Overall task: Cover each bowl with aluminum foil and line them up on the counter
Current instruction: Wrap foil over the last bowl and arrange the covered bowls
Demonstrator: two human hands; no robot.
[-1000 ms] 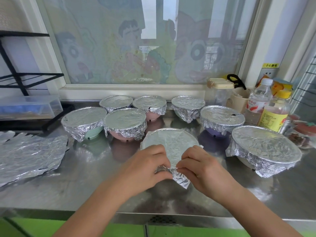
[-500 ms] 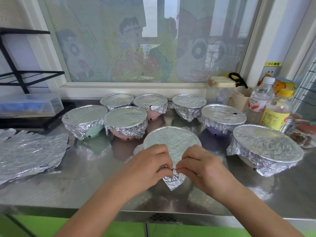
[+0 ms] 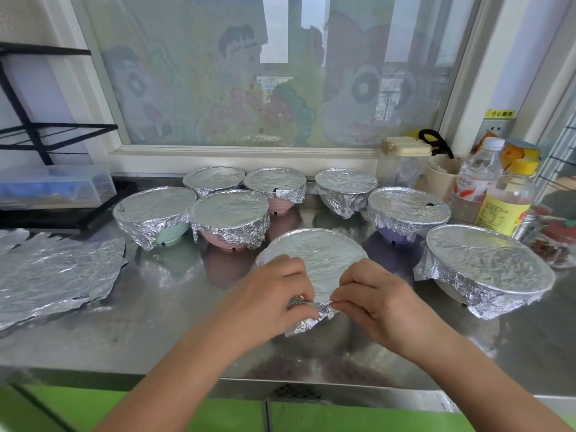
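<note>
A foil-covered bowl [image 3: 314, 254] stands in the middle of the steel counter [image 3: 156, 322], right in front of me. My left hand [image 3: 268, 304] and my right hand [image 3: 377, 307] both pinch the crumpled foil edge [image 3: 308, 316] at the bowl's near rim. Behind it stand several more bowls under foil: a green one [image 3: 154, 210], a pink one [image 3: 229, 215], a purple one [image 3: 408, 207] and others by the window sill. A larger foil-covered bowl [image 3: 486, 263] sits at the right.
A loose sheet of foil [image 3: 53, 272] lies flat at the left. A clear plastic box [image 3: 53, 185] and a black rack [image 3: 40, 129] stand at the back left. Bottles [image 3: 501, 204], a lidded jar [image 3: 403, 163] and small dishes crowd the back right corner.
Both hands have stayed at the near rim, working the foil flap. The flap is folded tighter under the rim than a second ago.
</note>
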